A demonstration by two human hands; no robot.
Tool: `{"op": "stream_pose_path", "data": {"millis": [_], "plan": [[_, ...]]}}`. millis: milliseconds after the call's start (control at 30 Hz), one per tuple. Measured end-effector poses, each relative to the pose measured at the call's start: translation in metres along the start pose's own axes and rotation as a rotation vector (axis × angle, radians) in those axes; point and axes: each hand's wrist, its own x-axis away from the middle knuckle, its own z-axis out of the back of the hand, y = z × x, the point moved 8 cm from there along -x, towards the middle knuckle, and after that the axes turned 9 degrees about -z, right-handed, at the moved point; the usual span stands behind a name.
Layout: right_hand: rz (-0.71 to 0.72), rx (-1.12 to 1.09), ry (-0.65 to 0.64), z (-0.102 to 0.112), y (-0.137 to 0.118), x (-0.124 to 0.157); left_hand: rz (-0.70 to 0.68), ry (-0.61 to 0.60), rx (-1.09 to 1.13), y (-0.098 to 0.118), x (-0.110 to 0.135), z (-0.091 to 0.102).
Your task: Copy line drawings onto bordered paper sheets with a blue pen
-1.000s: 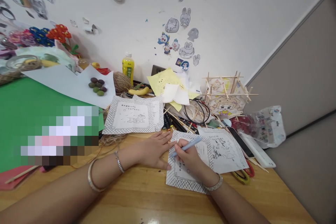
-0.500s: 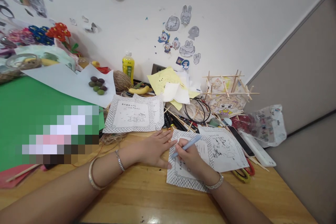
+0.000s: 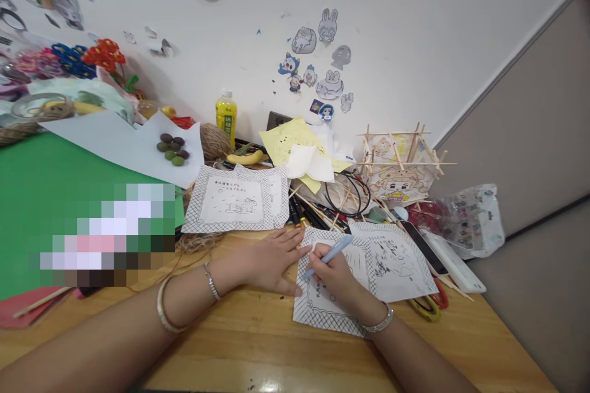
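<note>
My right hand point(image 3: 332, 273) is closed round a light blue pen point(image 3: 338, 249), its lower end over the left border of a paper sheet point(image 3: 318, 317). Crosshatched borders, handwriting and a black ink drawing mark that sheet, partly covered by my hand. Flat and with fingers spread, my left hand point(image 3: 273, 261) rests on the wooden table, its fingertips at the sheet's left edge. Just beyond it lies another bordered drawing point(image 3: 233, 206) showing a small building and written lines.
Scissors point(image 3: 426, 307), a dark phone point(image 3: 424, 247) and a white case point(image 3: 454, 261) lie at the right. A stick-framed paper lantern point(image 3: 399, 169) stands behind. Pens and sticks clutter the middle back, near a yellow bottle point(image 3: 226, 118). Green card point(image 3: 69, 178) covers the left.
Almost nothing differs. The whole view has shifted very slightly; my right hand still holds the pen at the sheet's left border and my left hand stays flat.
</note>
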Motion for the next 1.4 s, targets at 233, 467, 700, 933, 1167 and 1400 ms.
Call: {"op": "stream_pose_path", "data": {"millis": [233,467,700,933,1167,1400], "plan": [[-0.026,-0.013,0.001,0.0,0.001,0.001,0.005,0.011,0.02,0.0,0.0,0.0],[-0.025,-0.011,-0.007,0.0,0.003,0.0,-0.001,0.012,0.031,-0.001,0.0,-0.001],[-0.013,-0.023,-0.02,0.0,-0.001,0.001,0.004,0.009,0.039,0.0,0.0,-0.001],[0.019,-0.002,-0.021,0.001,-0.004,0.001,-0.002,0.019,0.037,-0.001,-0.001,-0.001],[-0.06,-0.118,0.034,0.009,0.003,-0.002,-0.015,-0.014,0.068,0.003,0.0,0.003],[0.016,-0.272,0.284,0.039,-0.014,-0.001,-0.019,-0.009,0.076,0.009,0.0,0.008]]}}
